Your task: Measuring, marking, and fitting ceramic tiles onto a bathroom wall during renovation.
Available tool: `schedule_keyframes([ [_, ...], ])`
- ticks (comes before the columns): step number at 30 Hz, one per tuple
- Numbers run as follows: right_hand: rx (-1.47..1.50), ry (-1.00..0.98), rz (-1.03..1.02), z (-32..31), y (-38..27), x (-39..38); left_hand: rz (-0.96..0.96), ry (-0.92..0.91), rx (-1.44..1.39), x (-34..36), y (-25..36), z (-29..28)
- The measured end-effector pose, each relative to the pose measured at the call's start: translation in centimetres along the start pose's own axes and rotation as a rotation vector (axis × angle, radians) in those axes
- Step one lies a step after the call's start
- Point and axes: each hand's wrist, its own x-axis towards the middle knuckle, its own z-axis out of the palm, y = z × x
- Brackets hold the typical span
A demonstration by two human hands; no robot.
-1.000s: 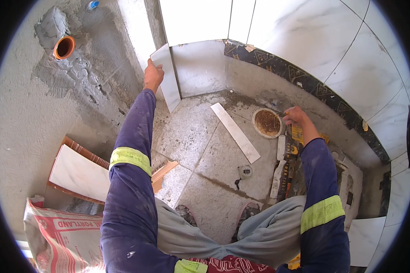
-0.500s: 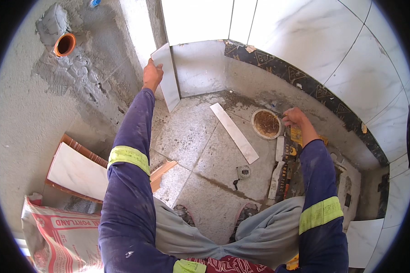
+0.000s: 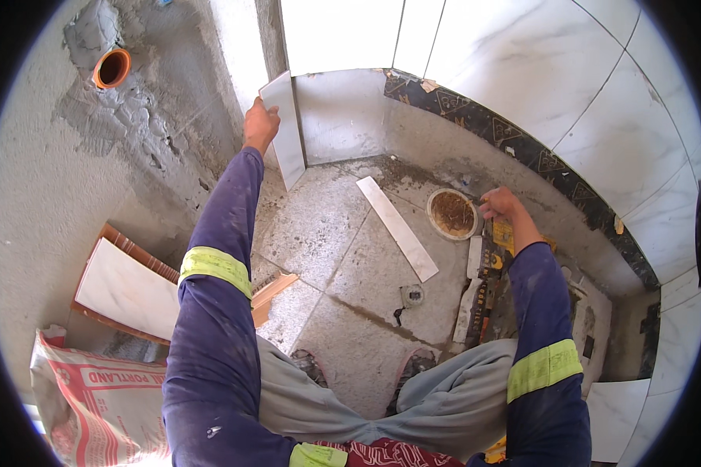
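My left hand [image 3: 261,124] is closed on the edge of a cut white tile piece [image 3: 286,124], which stands upright at the left end of the low wall. Off to the right, my right hand [image 3: 500,204] has its fingers curled together; what they hold, if anything, is hidden. Just left of those fingers is a round white-rimmed opening or container [image 3: 453,214] with brown matter inside. Below the right hand lies a yellow and black printed package [image 3: 503,233]. A narrow white tile strip [image 3: 397,228] lies flat on the floor between my arms.
At the left, a marbled tile [image 3: 128,288] leans with brown-backed pieces near a red and white cement bag [image 3: 97,397]. An orange pipe end [image 3: 113,68] protrudes from the rough wall. A small coiled tape-like object [image 3: 413,295] sits on the floor before my knees.
The view has shifted slightly. My left hand keeps its hold on the tile piece, and my right hand stays beside the round opening with its fingers curled.
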Motion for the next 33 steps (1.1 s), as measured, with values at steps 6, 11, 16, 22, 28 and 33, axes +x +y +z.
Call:
schedule_keyframes([
  [6,-0.021,0.012,-0.013,0.34,0.06,0.58,-0.009,0.008,-0.041,0.33,0.01,0.18],
  [11,-0.014,-0.008,-0.014,0.41,-0.33,0.63,0.030,0.053,-0.044,0.30,0.02,0.32],
  [16,0.069,-0.031,0.024,0.39,-0.48,0.39,0.044,0.099,-0.031,0.03,0.05,0.45],
  [22,0.077,-0.012,0.017,0.33,-0.46,0.62,0.037,0.110,-0.051,-0.22,0.53,0.08],
  [28,0.030,-0.033,-0.007,0.40,-0.64,0.77,0.010,0.087,-0.032,-0.28,0.72,-0.09],
  [33,0.005,-0.009,0.031,0.53,-0.70,0.77,0.031,0.072,-0.034,-0.18,0.59,-0.18],
])
